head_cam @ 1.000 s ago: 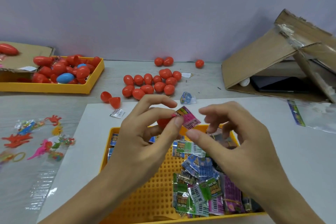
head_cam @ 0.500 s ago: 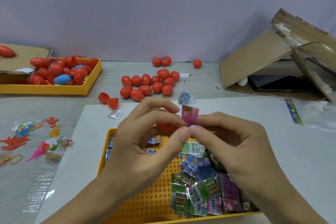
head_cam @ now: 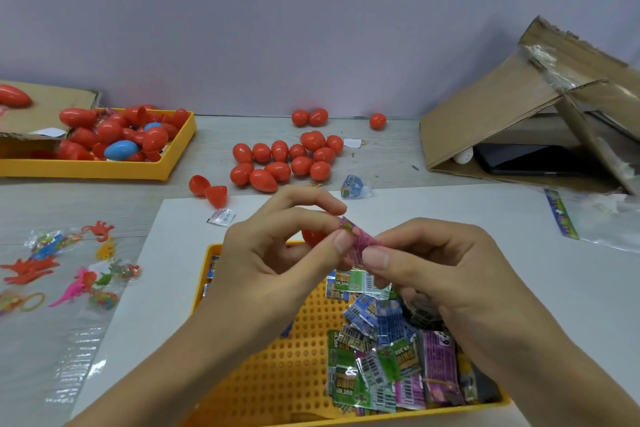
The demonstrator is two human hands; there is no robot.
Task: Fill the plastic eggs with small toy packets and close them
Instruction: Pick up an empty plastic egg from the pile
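Pink toy packet, small and crinkled, sits pinched between both hands above the far edge of a yellow perforated tray. Left hand grips the packet's left end with thumb and forefinger, and a red egg half shows behind its curled fingers; whether those fingers hold it cannot be told. Right hand pinches the packet's right end, its other fingers curled under. Below the hands, a heap of green, blue and purple packets fills the tray's right side. The tray rests on a white sheet on the table. Farther back lies a cluster of closed red eggs, with two open egg halves to their left. At far left, another yellow tray holds red eggs and a blue one. Loose plastic toy figures lie at the left edge, and an opened cardboard box stands at right.
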